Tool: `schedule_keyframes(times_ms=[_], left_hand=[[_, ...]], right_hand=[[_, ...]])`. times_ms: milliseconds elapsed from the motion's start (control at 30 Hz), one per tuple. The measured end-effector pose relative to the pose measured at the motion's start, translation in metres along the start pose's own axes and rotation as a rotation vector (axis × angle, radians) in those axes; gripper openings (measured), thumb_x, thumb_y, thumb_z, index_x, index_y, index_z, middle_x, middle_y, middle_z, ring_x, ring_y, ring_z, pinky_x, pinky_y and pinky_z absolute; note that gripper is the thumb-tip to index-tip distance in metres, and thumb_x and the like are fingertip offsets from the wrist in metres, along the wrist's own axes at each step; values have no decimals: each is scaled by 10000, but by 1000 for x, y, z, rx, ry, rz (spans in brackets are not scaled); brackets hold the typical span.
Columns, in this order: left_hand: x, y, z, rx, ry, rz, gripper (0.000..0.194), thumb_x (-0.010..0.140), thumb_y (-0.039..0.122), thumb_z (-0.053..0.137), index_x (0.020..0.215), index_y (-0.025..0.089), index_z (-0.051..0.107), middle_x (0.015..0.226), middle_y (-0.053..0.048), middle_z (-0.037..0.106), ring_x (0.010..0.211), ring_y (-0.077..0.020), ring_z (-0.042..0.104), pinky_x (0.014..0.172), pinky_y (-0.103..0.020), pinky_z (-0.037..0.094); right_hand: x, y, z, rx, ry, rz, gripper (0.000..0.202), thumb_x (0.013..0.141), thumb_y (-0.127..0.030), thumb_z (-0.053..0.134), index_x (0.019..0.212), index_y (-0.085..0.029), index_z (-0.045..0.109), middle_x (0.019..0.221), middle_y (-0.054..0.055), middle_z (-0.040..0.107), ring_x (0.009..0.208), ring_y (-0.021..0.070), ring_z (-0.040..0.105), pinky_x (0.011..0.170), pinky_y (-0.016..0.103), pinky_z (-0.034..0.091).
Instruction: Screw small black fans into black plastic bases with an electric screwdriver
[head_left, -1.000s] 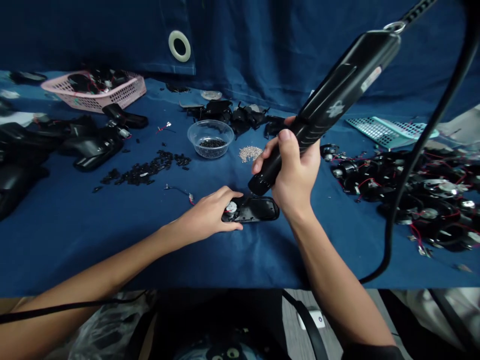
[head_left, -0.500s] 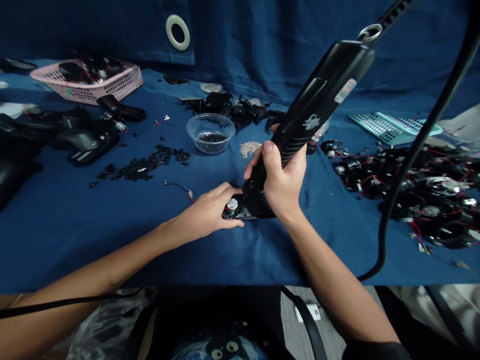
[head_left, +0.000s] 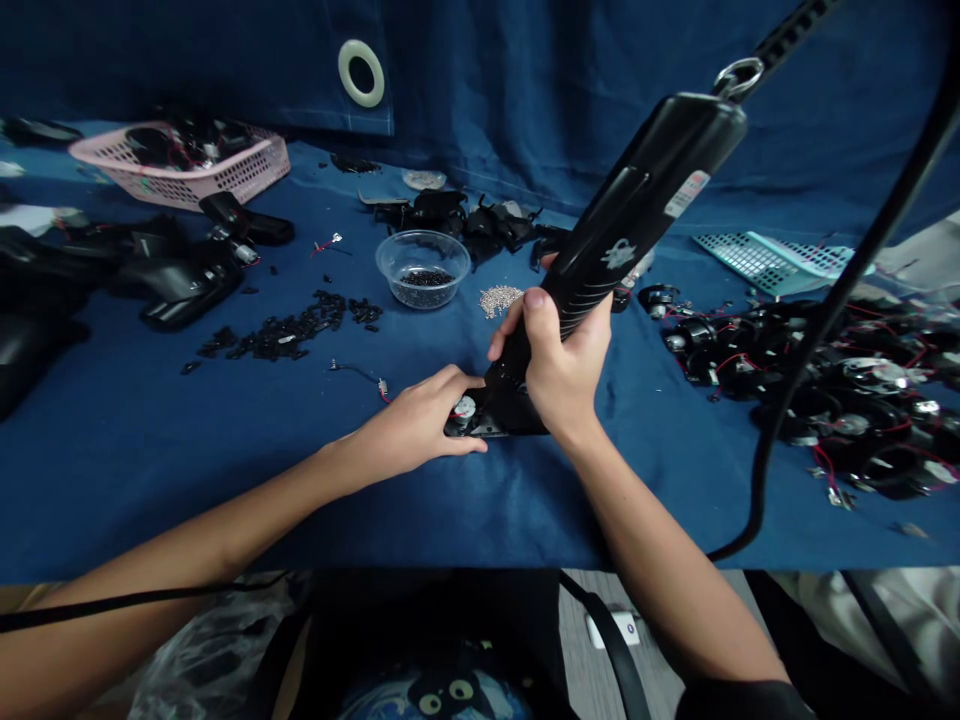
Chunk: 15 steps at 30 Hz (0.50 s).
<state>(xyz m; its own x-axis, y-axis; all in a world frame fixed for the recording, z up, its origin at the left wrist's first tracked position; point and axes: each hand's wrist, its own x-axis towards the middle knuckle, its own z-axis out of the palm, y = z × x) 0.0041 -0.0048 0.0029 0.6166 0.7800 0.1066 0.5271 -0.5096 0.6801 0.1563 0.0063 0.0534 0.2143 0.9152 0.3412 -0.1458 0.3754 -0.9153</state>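
Note:
My right hand [head_left: 566, 365] is wrapped round a black electric screwdriver [head_left: 611, 230], which hangs from a ring and strap at its top and slants down to the left. Its tip meets a black plastic housing [head_left: 517, 412] lying on the blue cloth; the exact contact point is hidden. At the left end of that housing, my left hand [head_left: 420, 420] grips it between thumb and fingers. A round silver motor [head_left: 465, 408] shows inside the housing by the fingertips. Just left of this hand lies a small part with red and black wires [head_left: 382, 388].
Beyond the hands stand a clear bowl [head_left: 424, 268] of black screws and a heap of silver screws [head_left: 499, 300]. Small black pieces [head_left: 285, 330] lie left. A pink basket [head_left: 187, 170], a teal basket [head_left: 780, 262] and wired black parts [head_left: 847, 400] flank them. A cable [head_left: 772, 440] hangs right.
Both hands keep their places on the housing and screwdriver. The screwdriver's upper end has shifted very slightly down, and the whole view has moved a little.

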Motion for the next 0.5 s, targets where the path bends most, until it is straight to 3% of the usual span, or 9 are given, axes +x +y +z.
schedule_keyframes(times_ms=[167,367,500], left_hand=[[1,-2,2,8,5,7,533,769,400,756,1208,204,525,1180,-69,565,1085,-272,599,929,-393,499],[1,-4,4,44,27,20,537,755,407,765,1182,174,538,1242,-112,557,1127,-307,580,965,-436,488],[1,-2,3,56,17,14,563,761,388,764,1215,157,524,1291,-136,540,1163,-324,563,974,-445,484]], right_hand=[[-3,-3,3,-13,-29,-4,301,807,-407,667,1031,-294,499,577,-96,580,462,87,578,506,214,511],[-3,-13,11,159,-124,131,373,694,-286,766,979,-264,526,710,-83,646,666,108,677,690,277,601],[-3,-11,15,164,-224,135,324,724,-299,742,973,-261,538,678,-90,629,554,85,629,605,256,590]])
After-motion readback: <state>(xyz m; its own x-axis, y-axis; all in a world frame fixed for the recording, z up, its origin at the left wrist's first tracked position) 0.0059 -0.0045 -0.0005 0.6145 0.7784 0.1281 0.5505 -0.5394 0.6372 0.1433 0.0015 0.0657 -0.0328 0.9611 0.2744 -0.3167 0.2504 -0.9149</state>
